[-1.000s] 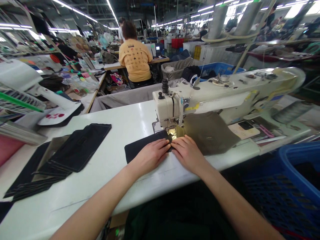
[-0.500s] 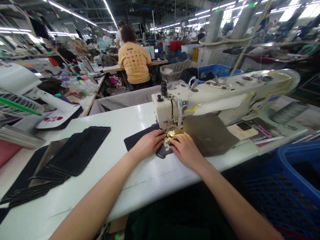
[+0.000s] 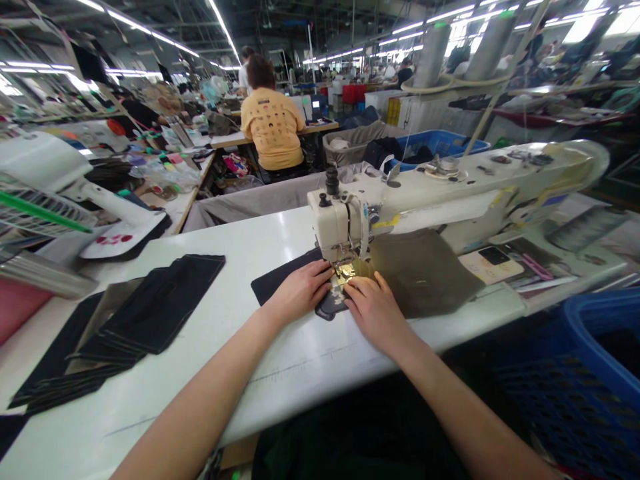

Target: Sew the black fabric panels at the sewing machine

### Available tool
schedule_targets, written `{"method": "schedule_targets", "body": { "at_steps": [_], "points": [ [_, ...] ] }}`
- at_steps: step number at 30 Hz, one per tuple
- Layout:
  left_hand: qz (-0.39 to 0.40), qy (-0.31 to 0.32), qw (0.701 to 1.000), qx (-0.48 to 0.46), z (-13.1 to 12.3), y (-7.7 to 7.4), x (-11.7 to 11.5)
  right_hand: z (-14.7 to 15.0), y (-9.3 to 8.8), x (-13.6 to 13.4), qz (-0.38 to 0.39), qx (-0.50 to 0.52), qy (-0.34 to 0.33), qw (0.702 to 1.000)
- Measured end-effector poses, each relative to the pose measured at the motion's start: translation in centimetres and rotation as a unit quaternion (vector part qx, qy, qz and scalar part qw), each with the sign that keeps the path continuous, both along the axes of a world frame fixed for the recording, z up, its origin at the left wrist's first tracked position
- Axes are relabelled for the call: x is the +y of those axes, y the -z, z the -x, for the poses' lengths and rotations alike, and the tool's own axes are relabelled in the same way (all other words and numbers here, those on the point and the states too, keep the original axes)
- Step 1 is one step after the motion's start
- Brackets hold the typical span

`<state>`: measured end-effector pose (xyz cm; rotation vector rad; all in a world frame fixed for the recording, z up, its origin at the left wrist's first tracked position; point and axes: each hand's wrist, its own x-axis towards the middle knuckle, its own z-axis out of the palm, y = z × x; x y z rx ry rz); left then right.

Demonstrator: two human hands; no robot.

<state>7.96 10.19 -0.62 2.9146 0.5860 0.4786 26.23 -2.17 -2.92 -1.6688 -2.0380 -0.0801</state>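
My left hand (image 3: 300, 291) lies flat, fingers together, on a dark fabric piece (image 3: 273, 282) just left of the needle of a white sewing machine (image 3: 450, 187). My right hand (image 3: 373, 308) rests flat on the same dark piece at the presser foot, its fingertips near the lit needle plate (image 3: 346, 271). A small rounded end of the dark fabric (image 3: 330, 307) shows between the two hands. An olive-brown cloth (image 3: 420, 270) lies under the machine arm to the right.
A stack of dark cut pieces (image 3: 135, 313) lies on the white table (image 3: 210, 373) at left. A blue plastic crate (image 3: 590, 373) stands at right. A phone (image 3: 493, 257) rests on the machine bed. A person in a yellow shirt (image 3: 273, 130) sits ahead.
The dark piece has been fed forward under the presser foot and both hands moved up toward the needle; its rounded end now shows between them.
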Motion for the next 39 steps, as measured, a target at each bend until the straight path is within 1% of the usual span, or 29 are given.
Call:
{"method": "schedule_targets", "body": {
  "at_steps": [3, 6, 11, 12, 13, 15, 18, 20, 22, 25, 31, 35, 39],
  "points": [
    [0.007, 0.004, 1.000, -0.010, 0.0, 0.1, -0.1, 0.0, 0.5, 0.0, -0.009, 0.006, 0.000, 1.000],
    [0.008, -0.012, 1.000, -0.006, -0.1, 0.4, -0.2, 0.0, 0.9, 0.0, -0.017, 0.010, 0.001, 1.000],
    [0.001, -0.108, 0.994, 0.002, 0.2, 1.1, -0.4, 0.0, 1.1, -0.1, -0.028, 0.017, -0.001, 0.999],
    [0.003, -0.119, 0.993, 0.006, 0.4, 1.2, -0.6, 0.0, 1.1, -0.1, -0.033, 0.020, -0.003, 0.999],
    [0.007, -0.120, 0.993, 0.013, 0.7, 1.1, -0.9, 0.0, 1.0, -0.2, -0.038, 0.023, -0.003, 0.999],
    [0.018, -0.101, 0.994, 0.026, 1.4, 0.8, -1.9, -0.2, 0.9, -0.3, -0.050, 0.030, 0.002, 0.998],
    [0.039, -0.068, 0.996, 0.035, 2.4, 0.1, -4.3, -0.4, 0.7, -0.5, -0.059, 0.042, 0.025, 0.997],
    [0.049, -0.057, 0.996, 0.038, 2.9, -0.3, -5.7, -0.6, 0.6, -0.5, -0.061, 0.052, 0.039, 0.996],
    [0.050, -0.049, 0.997, 0.043, 3.0, -0.5, -6.7, -0.7, 0.6, -0.6, -0.061, 0.058, 0.046, 0.995],
    [0.041, -0.048, 0.997, 0.045, 2.9, -0.5, -6.9, -0.7, 0.7, -0.6, -0.062, 0.058, 0.045, 0.995],
    [0.012, -0.052, 0.997, 0.052, 2.0, -0.8, -5.9, -0.7, 0.6, -0.8, -0.058, 0.060, 0.032, 0.996],
    [-0.010, -0.063, 0.996, 0.067, 1.7, -1.0, -6.4, -0.7, 0.3, -1.0, -0.079, 0.066, -0.004, 0.995],
    [-0.007, -0.071, 0.996, 0.060, 1.9, -0.5, -6.7, -0.7, 0.3, -0.9, -0.070, 0.067, -0.046, 0.994]
  ]
}}
